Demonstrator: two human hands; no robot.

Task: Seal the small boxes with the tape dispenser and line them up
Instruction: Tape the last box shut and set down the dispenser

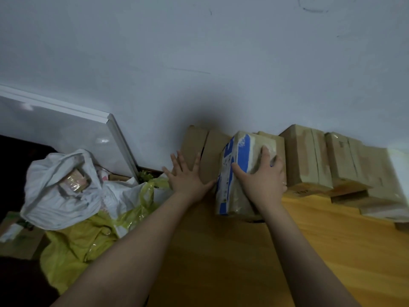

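I am seeing blue print on the box (234, 165) under my right hand (263, 180), but nothing is reading clearly.

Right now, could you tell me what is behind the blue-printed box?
Plain brown boxes stand against the wall behind the blue-printed box; their lower parts are hidden by it and both hands.

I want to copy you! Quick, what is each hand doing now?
Left hand: open, fingers spread, flat against a plain cardboard box.
Right hand: closed around the blue-and-white printed box, holding it.

Both forearms bare, no sleeves; ring on right hand (264, 180).
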